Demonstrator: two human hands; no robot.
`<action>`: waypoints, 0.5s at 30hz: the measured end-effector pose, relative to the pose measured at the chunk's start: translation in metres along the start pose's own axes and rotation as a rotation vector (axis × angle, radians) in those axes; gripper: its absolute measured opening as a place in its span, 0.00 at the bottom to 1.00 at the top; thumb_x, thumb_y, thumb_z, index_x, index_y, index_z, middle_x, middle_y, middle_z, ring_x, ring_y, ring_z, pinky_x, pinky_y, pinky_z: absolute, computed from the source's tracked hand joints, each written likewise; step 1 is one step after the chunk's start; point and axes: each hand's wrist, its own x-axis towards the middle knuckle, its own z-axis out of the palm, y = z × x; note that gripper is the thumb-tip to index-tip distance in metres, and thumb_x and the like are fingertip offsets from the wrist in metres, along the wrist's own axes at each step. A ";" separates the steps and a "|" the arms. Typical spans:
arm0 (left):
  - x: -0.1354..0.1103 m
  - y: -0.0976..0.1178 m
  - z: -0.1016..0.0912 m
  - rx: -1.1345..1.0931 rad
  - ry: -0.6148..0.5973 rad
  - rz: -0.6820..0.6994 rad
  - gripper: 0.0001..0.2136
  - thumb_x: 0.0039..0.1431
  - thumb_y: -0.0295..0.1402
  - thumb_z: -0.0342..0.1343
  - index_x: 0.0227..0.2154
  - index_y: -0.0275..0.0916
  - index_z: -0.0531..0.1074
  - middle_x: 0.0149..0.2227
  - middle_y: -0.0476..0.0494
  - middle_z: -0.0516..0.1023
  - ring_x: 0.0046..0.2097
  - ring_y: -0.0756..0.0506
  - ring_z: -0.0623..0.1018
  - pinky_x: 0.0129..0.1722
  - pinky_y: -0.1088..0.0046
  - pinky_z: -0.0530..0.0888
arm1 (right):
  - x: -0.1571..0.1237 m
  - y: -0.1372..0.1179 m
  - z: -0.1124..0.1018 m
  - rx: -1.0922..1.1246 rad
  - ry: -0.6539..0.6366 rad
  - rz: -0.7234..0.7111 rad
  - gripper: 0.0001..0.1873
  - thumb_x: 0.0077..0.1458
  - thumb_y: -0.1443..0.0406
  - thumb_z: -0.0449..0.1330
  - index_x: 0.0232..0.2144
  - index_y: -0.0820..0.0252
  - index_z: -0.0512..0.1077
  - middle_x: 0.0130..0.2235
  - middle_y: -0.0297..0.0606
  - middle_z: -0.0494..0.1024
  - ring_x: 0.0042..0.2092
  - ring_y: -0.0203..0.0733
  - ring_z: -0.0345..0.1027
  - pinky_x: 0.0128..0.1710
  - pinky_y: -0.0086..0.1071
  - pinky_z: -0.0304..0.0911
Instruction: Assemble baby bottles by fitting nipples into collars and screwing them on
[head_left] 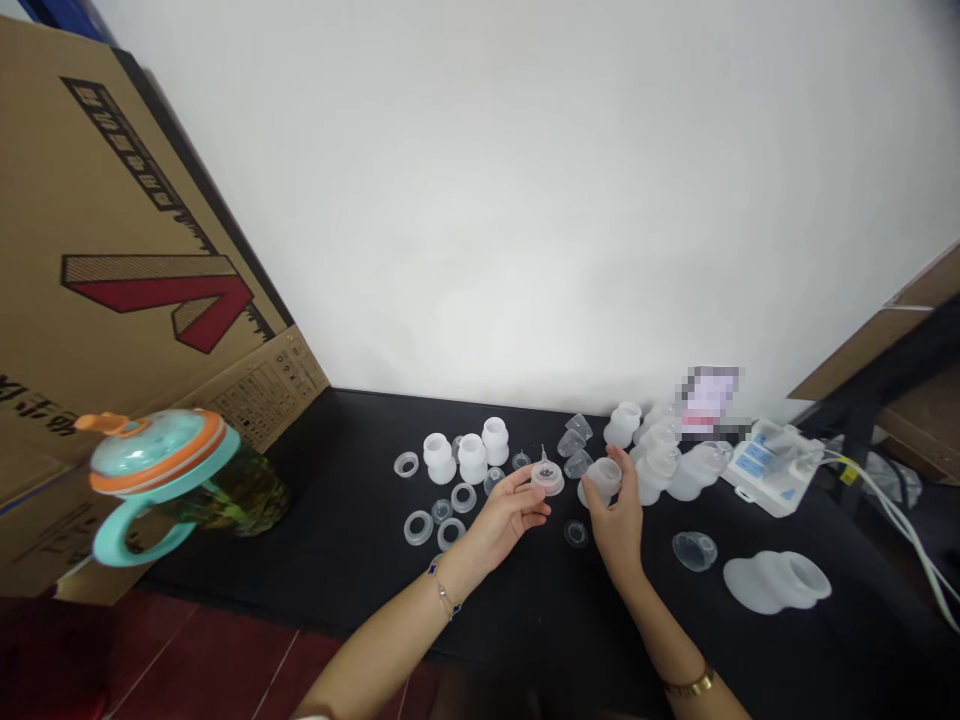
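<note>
My left hand (495, 525) is closed on a translucent bottle collar (549, 481) with a clear teat pointing up from its middle. Just to the right, the thumb and fingers of my right hand (622, 525) are wrapped round a small milky-white baby bottle (602, 478), which leans on or just above the black table. The gap between collar and bottle is narrow; they do not touch. Below them lies a round clear teat (576, 534). Near my left hand are loose collar rings (451, 533) and three upright white bottles (472, 460).
More white bottles (660, 470) crowd the right, behind clear caps (572, 443). A bigger bottle (778, 582) and a clear cap (695, 551) lie front right. A white box with cables (772, 468) stands beyond. At left are a teal-lidded jug (247, 490) and a carton (135, 230).
</note>
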 end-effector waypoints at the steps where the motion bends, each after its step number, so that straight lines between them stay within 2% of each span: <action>1: 0.000 0.000 0.000 -0.002 -0.001 0.001 0.23 0.48 0.26 0.72 0.48 0.35 0.76 0.34 0.45 0.82 0.27 0.52 0.80 0.27 0.81 0.76 | 0.000 0.003 0.001 0.031 -0.010 0.035 0.35 0.57 0.57 0.62 0.64 0.57 0.59 0.63 0.48 0.68 0.64 0.54 0.60 0.65 0.50 0.52; 6: 0.000 -0.001 -0.001 -0.015 0.002 0.000 0.23 0.47 0.26 0.72 0.48 0.35 0.76 0.34 0.46 0.82 0.27 0.52 0.80 0.27 0.81 0.76 | 0.004 0.022 0.005 0.239 -0.048 0.239 0.41 0.43 0.62 0.71 0.60 0.54 0.65 0.59 0.43 0.72 0.58 0.55 0.66 0.61 0.48 0.58; 9: 0.001 -0.001 -0.001 -0.018 0.007 0.002 0.22 0.48 0.26 0.72 0.47 0.35 0.75 0.34 0.45 0.82 0.28 0.51 0.80 0.27 0.80 0.75 | 0.006 0.024 0.006 0.374 -0.066 0.388 0.33 0.37 0.65 0.74 0.49 0.56 0.73 0.47 0.38 0.81 0.49 0.53 0.73 0.53 0.46 0.66; 11: 0.000 0.000 0.000 -0.020 0.011 0.000 0.21 0.49 0.25 0.71 0.47 0.35 0.75 0.34 0.45 0.82 0.28 0.51 0.80 0.27 0.80 0.75 | 0.006 0.020 0.006 0.426 -0.072 0.435 0.27 0.37 0.65 0.75 0.44 0.56 0.76 0.42 0.36 0.82 0.46 0.52 0.75 0.50 0.44 0.68; 15: -0.002 0.002 0.003 -0.028 0.015 -0.002 0.20 0.49 0.25 0.71 0.46 0.35 0.75 0.34 0.45 0.81 0.28 0.51 0.80 0.27 0.80 0.75 | 0.004 0.004 0.005 0.541 -0.062 0.427 0.25 0.42 0.63 0.74 0.45 0.54 0.77 0.47 0.35 0.82 0.52 0.51 0.73 0.53 0.41 0.66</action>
